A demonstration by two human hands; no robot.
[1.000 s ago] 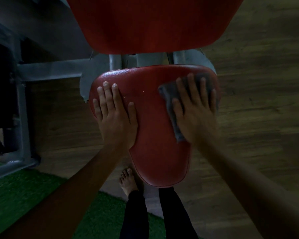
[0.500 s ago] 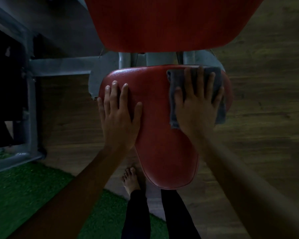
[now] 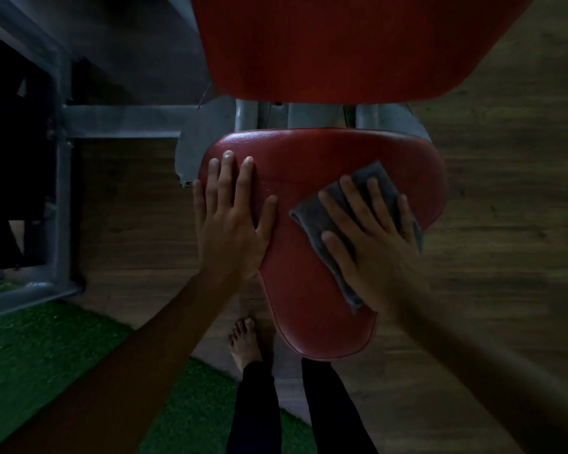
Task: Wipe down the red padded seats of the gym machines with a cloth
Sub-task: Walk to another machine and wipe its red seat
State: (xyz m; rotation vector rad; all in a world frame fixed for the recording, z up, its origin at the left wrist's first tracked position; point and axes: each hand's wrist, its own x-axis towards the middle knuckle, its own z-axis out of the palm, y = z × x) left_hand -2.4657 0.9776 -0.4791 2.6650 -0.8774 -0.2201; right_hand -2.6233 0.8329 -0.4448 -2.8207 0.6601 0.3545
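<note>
Head view looks straight down on a dim wooden floor (image 3: 505, 191). A broad red back pad (image 3: 341, 44) fills the top edge, and a patch of green turf (image 3: 46, 348) lies at the lower left. Below the pad sits the red padded seat (image 3: 309, 165), wide at the far end and narrowing toward the person, mounted on a grey metal frame (image 3: 122, 121). The left hand (image 3: 230, 224) rests flat on the seat's left side, fingers (image 3: 225, 181) straight and close together, thumb apart. The right hand (image 3: 374, 253) presses a grey cloth (image 3: 312, 214) onto the seat's right side, its fingers (image 3: 377, 201) spread. A bare foot (image 3: 245, 342) stands just beside the seat's narrow end.
</note>
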